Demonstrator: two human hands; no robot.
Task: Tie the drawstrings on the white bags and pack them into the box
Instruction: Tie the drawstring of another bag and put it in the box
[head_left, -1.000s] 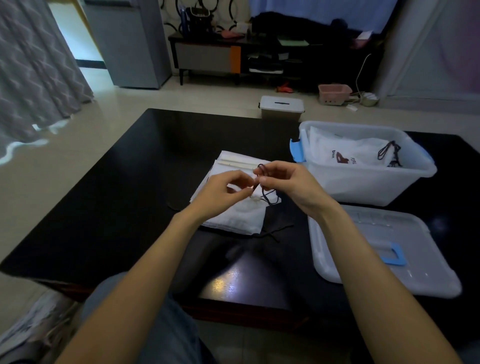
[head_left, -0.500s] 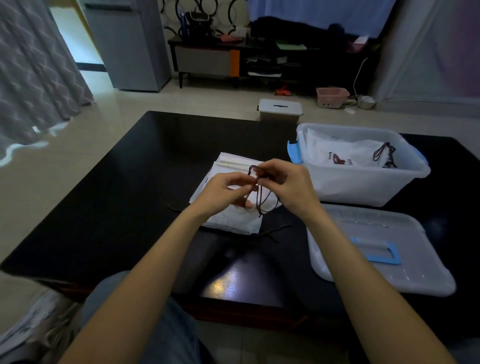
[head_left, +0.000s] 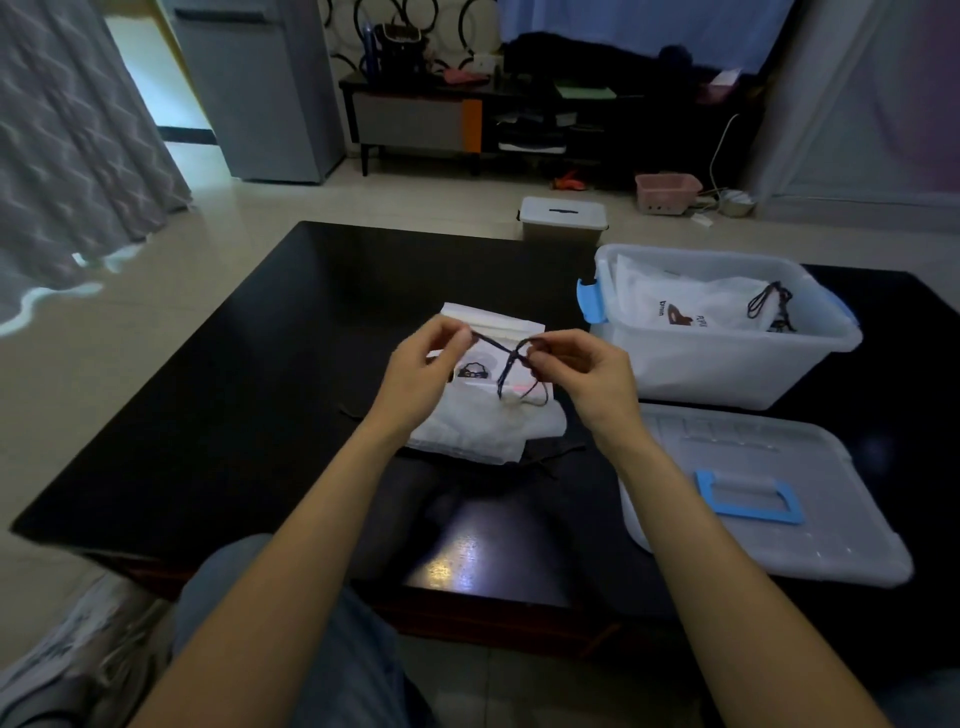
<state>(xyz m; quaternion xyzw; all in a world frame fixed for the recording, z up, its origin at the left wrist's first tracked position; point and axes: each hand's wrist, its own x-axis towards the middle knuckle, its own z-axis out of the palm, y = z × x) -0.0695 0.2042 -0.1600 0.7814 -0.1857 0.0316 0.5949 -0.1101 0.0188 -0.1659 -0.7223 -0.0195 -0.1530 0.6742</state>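
Above the middle of the black bench, both hands are raised over a small stack of white drawstring bags and are drawing a knot tight. The left hand pinches one end of the dark drawstring between thumb and fingertips, and the right hand pinches the other end, so both are clamped on cord, not apart or idle. The strands cross between them in a small X, with loops hanging down onto the top bag, which lies flat and shows a printed logo.

To finish this step well, the two ends should probably be pulled outward evenly and level, so that the knot seats close to the bag's mouth and does not slide toward one hand. Keeping the pull gentle matters: the bag is light and unweighted, and a sharp tug would likely lift it or drag it off the stack. It would be sensible to check that the hanging loops are not caught inside the knot before cinching fully.

To the right, the clear plastic box with blue latches stands open on the bench, already holding at least one tied bag, its cord bundled at the far side. The box's lid lies flat just in front of it, near the right forearm. Once tied, the bag has a short, unobstructed path across to the box.
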